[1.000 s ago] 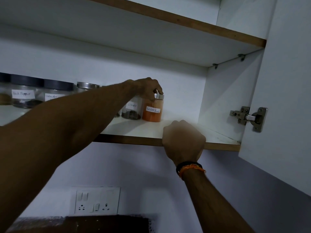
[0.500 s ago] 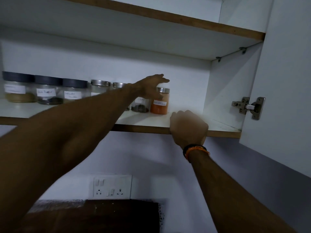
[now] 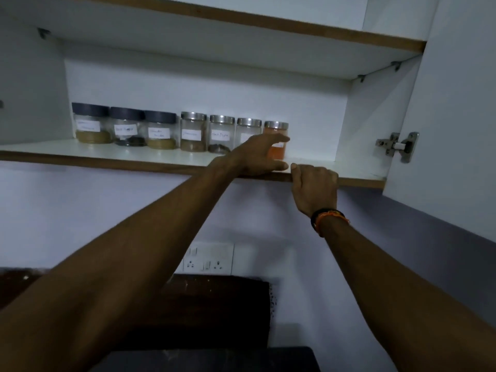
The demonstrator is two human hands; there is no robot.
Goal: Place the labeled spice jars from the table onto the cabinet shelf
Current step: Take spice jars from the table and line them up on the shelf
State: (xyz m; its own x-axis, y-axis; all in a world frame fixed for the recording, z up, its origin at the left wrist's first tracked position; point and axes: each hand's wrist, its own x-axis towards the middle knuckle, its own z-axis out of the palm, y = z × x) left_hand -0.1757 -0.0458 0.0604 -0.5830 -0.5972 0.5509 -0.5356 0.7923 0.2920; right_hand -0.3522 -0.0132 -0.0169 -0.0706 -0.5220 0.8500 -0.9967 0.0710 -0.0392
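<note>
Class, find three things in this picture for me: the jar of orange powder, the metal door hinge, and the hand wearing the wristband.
Orange powder jar (image 3: 276, 125), head view: on its silver lid.
Door hinge (image 3: 396, 146), head view: on the metal body.
Right hand (image 3: 315, 187), head view: on the back of the hand, at the shelf's front edge.

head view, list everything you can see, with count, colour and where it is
dark-lidded jars: 3, clear with white labels, left end of the shelf row
steel-lidded jars: 3, clear with white labels, middle of the row
orange jar: 1, steel lid, right end of the row
shelf: 1, white with brown edge, holds all the jars
cabinet door: 1, white, open at right
hinge: 1, metal, on the door
socket panel: 1, white, on the wall below
left hand: 1, fingers spread, in front of the orange jar
right hand: 1, curled over the shelf edge
wristband: 1, black and orange, right wrist
</note>
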